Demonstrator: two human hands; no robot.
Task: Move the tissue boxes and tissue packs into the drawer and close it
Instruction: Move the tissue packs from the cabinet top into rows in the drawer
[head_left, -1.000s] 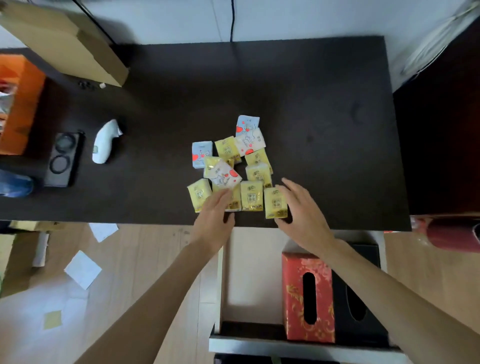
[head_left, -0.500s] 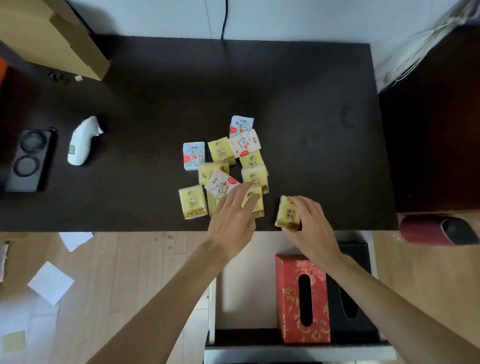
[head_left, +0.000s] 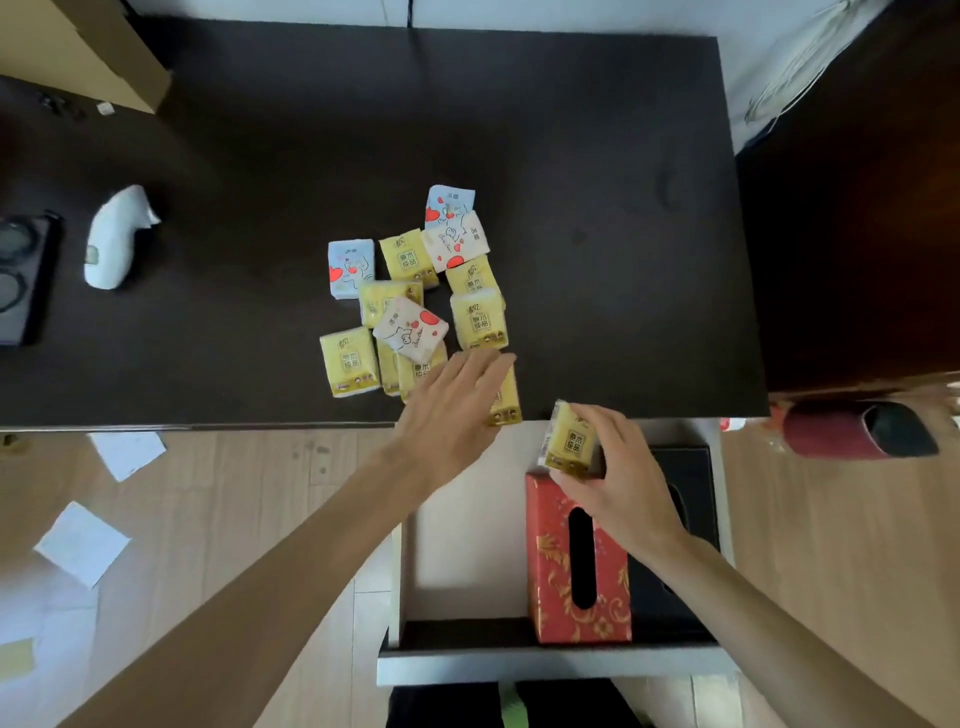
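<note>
Several small tissue packs (head_left: 415, 296), yellow, blue and white with red hearts, lie in a heap near the front edge of the dark table (head_left: 571, 156). My right hand (head_left: 615, 478) is shut on one yellow tissue pack (head_left: 569, 439), held past the table edge above the open drawer (head_left: 462, 545). Inside the drawer stand a red patterned tissue box (head_left: 561, 566) and a black tissue box (head_left: 680, 499) to its right. My left hand (head_left: 452, 410) lies flat with fingers spread over the front packs, covering part of a yellow pack (head_left: 506, 402).
A white handheld device (head_left: 117, 236) and a black case (head_left: 21, 275) sit at the table's left. A cardboard box (head_left: 78, 47) fills the back left corner. Loose papers (head_left: 83, 540) lie on the wood floor. A dark cabinet (head_left: 857, 208) stands on the right.
My right hand lifted a yellow pack off the table and carried it back over the drawer. My left hand slid right across the front row of packs.
</note>
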